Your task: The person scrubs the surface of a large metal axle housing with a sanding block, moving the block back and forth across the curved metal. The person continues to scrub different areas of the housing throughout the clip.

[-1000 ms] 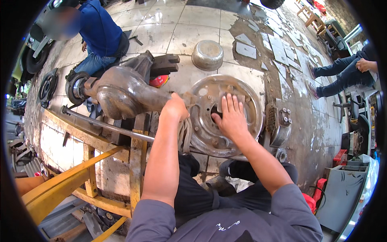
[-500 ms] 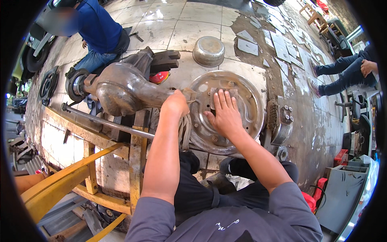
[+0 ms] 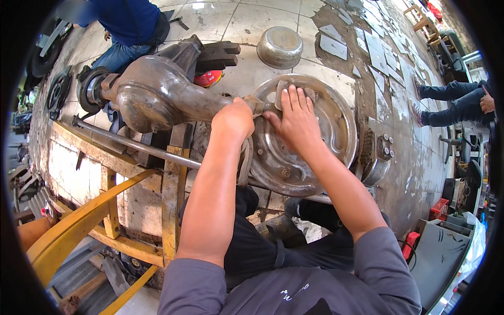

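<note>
A rusty rear axle housing (image 3: 157, 94) lies across a yellow steel stand (image 3: 105, 210). A round metal backing plate (image 3: 331, 142) sits at the housing's near end. My left hand (image 3: 233, 118) is curled around the plate's left rim, where the axle tube meets it. My right hand (image 3: 294, 118) lies flat on the upper face of the plate. Its fingers press a small grey-brown abrasive sheet (image 3: 310, 93) against the metal.
A long steel rod (image 3: 136, 146) runs under the housing. A metal bowl (image 3: 280, 46) and a red item (image 3: 207, 79) lie on the tiled floor beyond. A hub part (image 3: 378, 152) sits right of the plate. A person in blue (image 3: 126, 21) crouches at the far end, and another person (image 3: 457, 100) is at the right.
My right hand has slid from the middle of the plate up to its top, taking the sheet with it. My left hand keeps its grip at the rim.
</note>
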`<action>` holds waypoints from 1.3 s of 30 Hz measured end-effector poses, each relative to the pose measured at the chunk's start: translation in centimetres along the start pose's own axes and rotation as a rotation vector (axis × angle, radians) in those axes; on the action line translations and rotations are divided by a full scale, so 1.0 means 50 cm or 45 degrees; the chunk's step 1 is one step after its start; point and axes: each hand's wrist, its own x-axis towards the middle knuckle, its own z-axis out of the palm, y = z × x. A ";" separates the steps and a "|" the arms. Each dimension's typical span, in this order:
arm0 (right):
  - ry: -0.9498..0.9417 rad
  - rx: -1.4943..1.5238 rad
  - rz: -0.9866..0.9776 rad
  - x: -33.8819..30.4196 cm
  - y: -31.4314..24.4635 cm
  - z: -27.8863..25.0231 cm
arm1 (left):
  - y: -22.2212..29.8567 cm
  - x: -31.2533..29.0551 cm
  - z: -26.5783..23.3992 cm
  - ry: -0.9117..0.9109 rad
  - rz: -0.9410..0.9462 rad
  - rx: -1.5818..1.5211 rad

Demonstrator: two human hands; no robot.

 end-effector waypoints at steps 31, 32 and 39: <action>-0.006 0.154 -0.016 0.010 -0.021 -0.009 | -0.001 0.001 -0.001 -0.011 0.004 0.009; 0.000 0.141 -0.029 -0.007 -0.020 -0.009 | -0.002 -0.002 -0.004 -0.017 0.011 0.003; -0.061 0.165 0.021 0.016 -0.018 -0.016 | -0.002 0.009 0.000 -0.008 0.009 0.009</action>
